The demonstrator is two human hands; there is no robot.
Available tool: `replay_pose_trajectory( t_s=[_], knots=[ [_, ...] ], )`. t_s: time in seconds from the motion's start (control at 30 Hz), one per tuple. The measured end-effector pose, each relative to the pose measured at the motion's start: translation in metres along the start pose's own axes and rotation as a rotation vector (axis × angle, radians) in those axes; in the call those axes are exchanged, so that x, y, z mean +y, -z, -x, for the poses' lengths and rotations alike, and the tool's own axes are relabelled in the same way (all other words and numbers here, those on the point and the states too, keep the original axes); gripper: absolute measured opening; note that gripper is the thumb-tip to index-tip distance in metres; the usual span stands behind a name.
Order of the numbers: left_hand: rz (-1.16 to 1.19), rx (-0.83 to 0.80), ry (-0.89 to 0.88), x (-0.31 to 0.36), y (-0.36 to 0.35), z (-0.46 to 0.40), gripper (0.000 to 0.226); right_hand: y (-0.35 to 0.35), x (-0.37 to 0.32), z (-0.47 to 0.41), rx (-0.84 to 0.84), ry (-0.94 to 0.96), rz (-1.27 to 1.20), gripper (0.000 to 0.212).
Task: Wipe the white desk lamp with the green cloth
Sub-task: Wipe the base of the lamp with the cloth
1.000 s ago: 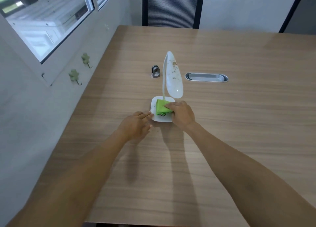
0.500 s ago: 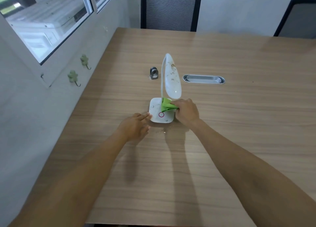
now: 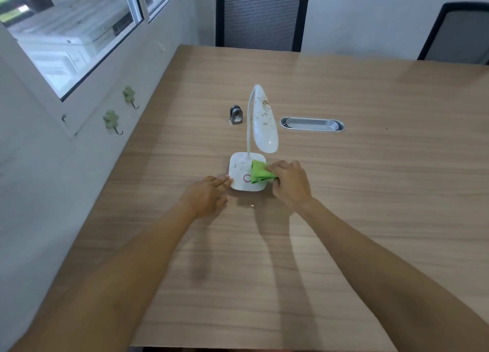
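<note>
pressing down on the base, that's where the trouble could start: the white lamp [image 3: 254, 150] is light-looking with a thin bendy neck, and a hard sideways swipe from the right hand [image 3: 291, 183] might skid the base across the table [image 3: 370, 219] or rock the head over, i'd say. the left hand [image 3: 209, 195] is the guard against that, lying low on the table with fingers stretched out flat, fingertips touching the left edge of the base, nothing gripped in it. right hand is curled over, knuckles up, fingers pinched around the bunched green cloth [image 3: 260, 171], which sits on the right half of the base just beside the pink ring mark. both forearms reach straight out from the bottom of the view, elbows out of sight. another risk: specks on the base and a scatter of crumbs [image 3: 250, 203] on the table just in front of it, so pushing dirt off the edge only moves the mess. and the lamp head is speckled with brown bits, untouched by the look of it, so a wipe up there will flex the neck unless it gets steadied. small metal clip [image 3: 235, 115] and the oval cable slot [image 3: 312, 124] sit well behind, out of harm's way.
</note>
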State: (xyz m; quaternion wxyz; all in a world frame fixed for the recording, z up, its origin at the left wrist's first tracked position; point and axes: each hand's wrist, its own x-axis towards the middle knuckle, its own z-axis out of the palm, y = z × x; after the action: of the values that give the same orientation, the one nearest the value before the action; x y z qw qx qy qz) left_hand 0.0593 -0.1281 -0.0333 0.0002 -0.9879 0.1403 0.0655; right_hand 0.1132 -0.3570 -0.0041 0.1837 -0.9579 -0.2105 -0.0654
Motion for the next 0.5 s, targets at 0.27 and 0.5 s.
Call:
replay_pose_trajectory(
  t_s=[0.27, 0.5],
  knots=[
    [-0.227, 0.076, -0.126, 0.005, 0.026, 0.008, 0.045, -0.018, -0.015, 0.038, -0.063, 0.134, 0.018, 0.045],
    [-0.002, 0.021, -0.025, -0.005, -0.001, 0.002, 0.087, -0.002, -0.037, -0.017, 0.065, 0.076, 0.044, 0.04]
  ],
)
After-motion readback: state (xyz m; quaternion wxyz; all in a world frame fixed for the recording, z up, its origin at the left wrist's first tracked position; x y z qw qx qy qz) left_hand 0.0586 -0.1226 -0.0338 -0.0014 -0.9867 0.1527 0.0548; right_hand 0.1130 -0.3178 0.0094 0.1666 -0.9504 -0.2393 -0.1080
